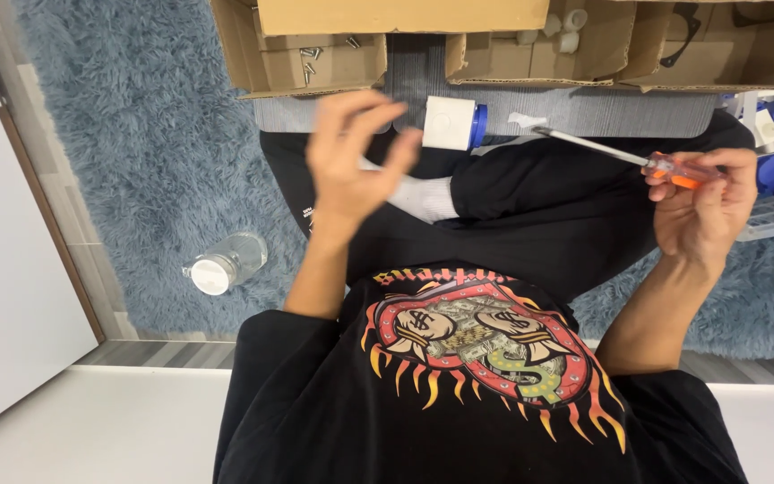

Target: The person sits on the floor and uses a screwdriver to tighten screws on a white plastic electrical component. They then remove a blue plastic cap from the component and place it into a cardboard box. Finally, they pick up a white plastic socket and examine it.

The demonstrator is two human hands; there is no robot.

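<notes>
Your right hand (pixel 705 202) held an orange-handled screwdriver (pixel 624 157) in a closed grip, its shaft pointing away toward a white-and-blue plastic fitting (pixel 452 122) lying beyond the tip. Your left hand (pixel 351 161) hung empty, its grip loosely open, just short of a cardboard box (pixel 315 63) holding screws (pixel 311 58).

Shaggy blue rug (pixel 136 152), matt cardboard boxes (pixel 315 63), screwdriver (pixel 638 159) with glossy orange plastic handle
</notes>
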